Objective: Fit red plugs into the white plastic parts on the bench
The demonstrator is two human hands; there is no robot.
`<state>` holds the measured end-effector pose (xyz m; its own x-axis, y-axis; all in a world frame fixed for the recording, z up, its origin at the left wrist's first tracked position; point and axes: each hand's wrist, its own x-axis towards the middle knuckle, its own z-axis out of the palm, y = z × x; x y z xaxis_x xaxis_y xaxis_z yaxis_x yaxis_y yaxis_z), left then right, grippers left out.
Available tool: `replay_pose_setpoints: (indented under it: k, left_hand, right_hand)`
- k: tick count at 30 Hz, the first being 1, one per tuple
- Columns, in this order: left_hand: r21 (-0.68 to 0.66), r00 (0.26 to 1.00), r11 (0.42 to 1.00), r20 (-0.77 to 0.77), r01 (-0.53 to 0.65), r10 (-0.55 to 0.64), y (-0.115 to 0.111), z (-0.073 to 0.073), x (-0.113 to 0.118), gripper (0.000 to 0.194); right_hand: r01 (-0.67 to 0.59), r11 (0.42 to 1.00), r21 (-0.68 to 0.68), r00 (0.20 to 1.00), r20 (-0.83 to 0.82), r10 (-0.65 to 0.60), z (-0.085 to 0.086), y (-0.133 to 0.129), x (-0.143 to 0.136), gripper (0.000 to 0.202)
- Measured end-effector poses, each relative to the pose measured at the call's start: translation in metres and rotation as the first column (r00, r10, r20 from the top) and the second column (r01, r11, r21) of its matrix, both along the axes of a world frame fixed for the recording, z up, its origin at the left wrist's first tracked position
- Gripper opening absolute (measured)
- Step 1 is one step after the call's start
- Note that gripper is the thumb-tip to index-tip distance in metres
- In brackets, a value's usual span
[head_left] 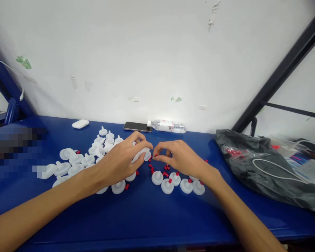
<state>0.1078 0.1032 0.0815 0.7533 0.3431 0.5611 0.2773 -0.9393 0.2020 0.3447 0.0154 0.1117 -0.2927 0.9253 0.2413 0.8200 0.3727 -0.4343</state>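
A matte white wall [152, 52], scuffed and bearing torn scraps of tape, rises behind a smooth, glossy blue tabletop [147, 220]. On the right slumps a crinkled dark plastic bag [241, 171], a thin white cable looped over it. The left hand [126, 157] curls its fingers round a milky plastic disc piece [147, 155] near the middle of the table; facing it, the right hand [180, 154] pinches a tiny red cap [155, 156] between bent fingertips. Along the wall lie a clear ribbed bottle [168, 126] on its side, a flat black phone [138, 126] and a rounded, glossy white case [80, 124]. Translucent round discs [76, 159], each with a narrow spout, crowd around the left forearm; several below the right hand wear red tips. Smallest are the loose red caps [165, 174], stubby and cylindrical, scattered between the hands
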Motion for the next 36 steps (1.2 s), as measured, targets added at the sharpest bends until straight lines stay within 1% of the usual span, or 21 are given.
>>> replay_pose_setpoints:
  k: [10, 14, 20, 26, 32, 36]
  left_hand:
    - [0.026, 1.000, 1.000, 0.004, 0.016, -0.016, 0.0000, -0.0002, 0.0003, 0.027]
    - [0.025, 1.000, 1.000, 0.003, 0.015, -0.015, -0.0007, -0.0001, 0.0007, 0.027]
    - [0.018, 1.000, 0.999, -0.001, 0.026, -0.026, -0.0004, -0.0007, 0.0001, 0.027]
    - [0.005, 1.000, 1.000, -0.002, 0.021, -0.021, -0.0013, 0.0015, 0.0013, 0.027]
    - [-0.012, 1.000, 1.000, -0.011, 0.008, -0.008, -0.0030, 0.0029, 0.0017, 0.029]
    - [0.007, 1.000, 1.000, -0.008, 0.030, -0.030, -0.0022, 0.0025, 0.0020, 0.029]
  right_hand:
    - [0.004, 1.000, 0.003, 1.000, 0.003, -0.004, -0.0018, 0.0015, 0.0002, 0.005]
    - [0.013, 1.000, -0.001, 1.000, 0.010, -0.013, -0.0025, 0.0018, -0.0006, 0.007]
    - [-0.001, 1.000, 0.013, 1.000, -0.009, 0.001, -0.0003, 0.0006, -0.0025, 0.005]
    - [0.001, 1.000, 0.024, 1.000, -0.012, -0.001, -0.0016, 0.0002, -0.0029, 0.006]
    - [0.002, 0.998, 0.056, 1.000, -0.027, 0.000, -0.0013, 0.0006, -0.0024, 0.010]
    - [0.004, 0.996, 0.093, 1.000, -0.026, -0.002, -0.0024, 0.0006, -0.0023, 0.008]
